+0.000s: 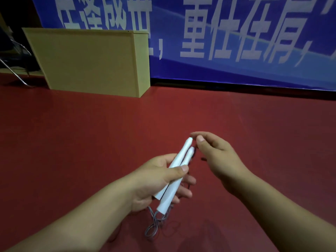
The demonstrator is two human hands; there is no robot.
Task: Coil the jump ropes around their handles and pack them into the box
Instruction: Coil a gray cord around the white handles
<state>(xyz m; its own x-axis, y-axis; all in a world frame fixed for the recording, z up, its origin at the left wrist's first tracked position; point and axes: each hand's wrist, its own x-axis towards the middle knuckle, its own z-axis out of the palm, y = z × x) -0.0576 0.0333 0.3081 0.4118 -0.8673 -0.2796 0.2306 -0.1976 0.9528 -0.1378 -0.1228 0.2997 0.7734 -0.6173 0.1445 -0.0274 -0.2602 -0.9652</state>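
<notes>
My left hand (156,180) grips two white jump rope handles (179,160) side by side, thumb across them, their tapered tips pointing up and away. A thin dark rope (154,226) hangs in loops from below the handles over the red floor. My right hand (214,151) is just right of the handle tips, its thumb and forefinger pinched together close to the taller tip; a dark strand of rope shows beside its fingers. A tan box (87,60) stands on the floor at the far left.
A blue banner (236,42) with large white characters hangs along the back wall. A metal chair leg (16,73) shows at the far left edge. Red floor (236,115) stretches between me and the box.
</notes>
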